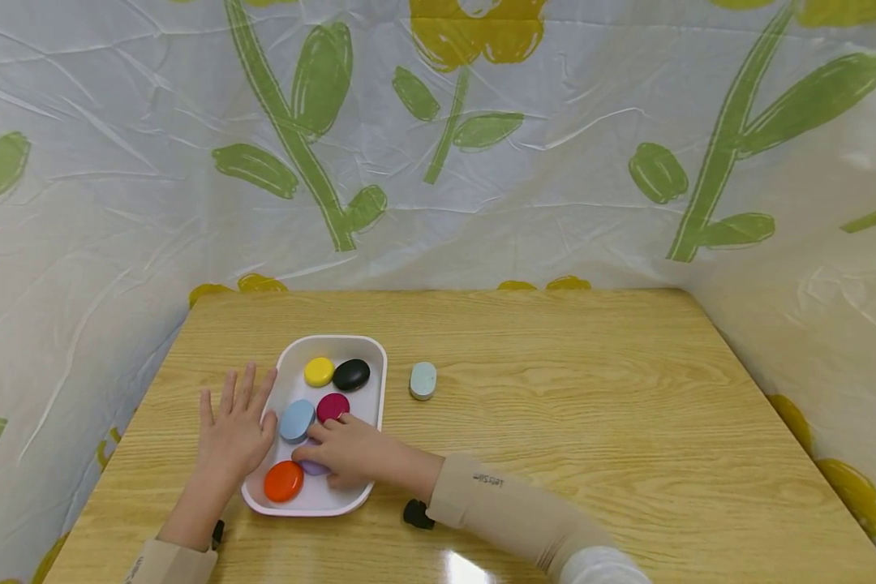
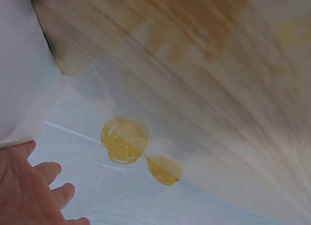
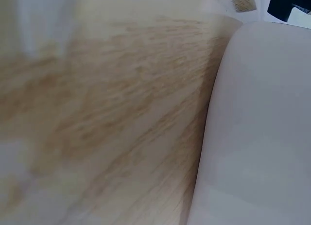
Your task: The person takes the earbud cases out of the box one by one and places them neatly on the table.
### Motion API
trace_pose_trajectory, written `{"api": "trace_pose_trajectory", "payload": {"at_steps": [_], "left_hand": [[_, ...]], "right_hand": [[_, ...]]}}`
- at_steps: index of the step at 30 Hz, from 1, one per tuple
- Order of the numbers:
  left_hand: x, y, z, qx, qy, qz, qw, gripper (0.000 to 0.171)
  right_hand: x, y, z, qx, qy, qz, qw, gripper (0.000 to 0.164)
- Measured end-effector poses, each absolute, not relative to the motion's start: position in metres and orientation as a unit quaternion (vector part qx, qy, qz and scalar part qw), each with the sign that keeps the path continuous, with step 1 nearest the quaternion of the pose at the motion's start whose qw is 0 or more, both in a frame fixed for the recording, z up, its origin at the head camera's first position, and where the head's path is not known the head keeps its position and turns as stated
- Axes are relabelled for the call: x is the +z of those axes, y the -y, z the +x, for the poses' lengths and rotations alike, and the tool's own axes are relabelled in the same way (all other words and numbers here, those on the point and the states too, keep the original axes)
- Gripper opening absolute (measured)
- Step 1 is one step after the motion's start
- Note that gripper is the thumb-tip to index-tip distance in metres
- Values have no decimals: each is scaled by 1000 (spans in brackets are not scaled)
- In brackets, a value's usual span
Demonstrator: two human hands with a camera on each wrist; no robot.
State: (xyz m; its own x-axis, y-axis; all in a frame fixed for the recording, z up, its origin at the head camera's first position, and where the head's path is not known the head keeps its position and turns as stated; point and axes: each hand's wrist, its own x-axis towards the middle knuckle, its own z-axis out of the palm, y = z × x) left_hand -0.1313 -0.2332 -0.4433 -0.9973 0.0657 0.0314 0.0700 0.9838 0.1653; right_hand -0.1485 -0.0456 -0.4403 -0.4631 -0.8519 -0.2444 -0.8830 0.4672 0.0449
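Observation:
A white tray (image 1: 385, 381) holds several smooth, pebble-like pieces. My right hand (image 1: 354, 454) reaches over its right side, fingers bent around a lavender piece (image 1: 312, 467) that they partly cover. Just beyond those fingers lie a dark pink piece (image 1: 332, 407) and a light blue piece (image 1: 297, 421). Closer to me is an orange-red piece (image 1: 283, 482). Fingers spread, my left hand (image 1: 235, 434) rests along the tray's left rim. The left wrist view catches its fingers (image 2: 62, 195) beside the tray's wall (image 2: 29, 64); the right wrist view lacks the right hand.
Yellow (image 1: 319, 371) and black (image 1: 351, 375) pieces lie at the tray's far end. A pale mint piece (image 1: 422, 380) sits on the wooden table (image 1: 591, 405), right of the tray. Flower-printed sheeting (image 1: 555, 178) encloses the back and sides.

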Motion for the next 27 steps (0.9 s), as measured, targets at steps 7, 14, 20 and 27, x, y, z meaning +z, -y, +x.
{"api": "trace_pose_trajectory", "payload": {"at_steps": [7,14,20,27], "left_hand": [[-444,233,-131,-82,996,-33,17,55],[-443,233,-131,-86,996,-34,17,55],[-443,233,-131,-94,995,-34,14,55],[-443,233,-131,-95,995,-32,15,55]], "right_hand": [[-440,48,-147,92,-853,-506,88,50],[-442,49,-148,90,-854,-507,75,48],[-437,44,-152,69,-861,-500,70,46],[-417,25,-163,4,-876,-480,48,44]]}}
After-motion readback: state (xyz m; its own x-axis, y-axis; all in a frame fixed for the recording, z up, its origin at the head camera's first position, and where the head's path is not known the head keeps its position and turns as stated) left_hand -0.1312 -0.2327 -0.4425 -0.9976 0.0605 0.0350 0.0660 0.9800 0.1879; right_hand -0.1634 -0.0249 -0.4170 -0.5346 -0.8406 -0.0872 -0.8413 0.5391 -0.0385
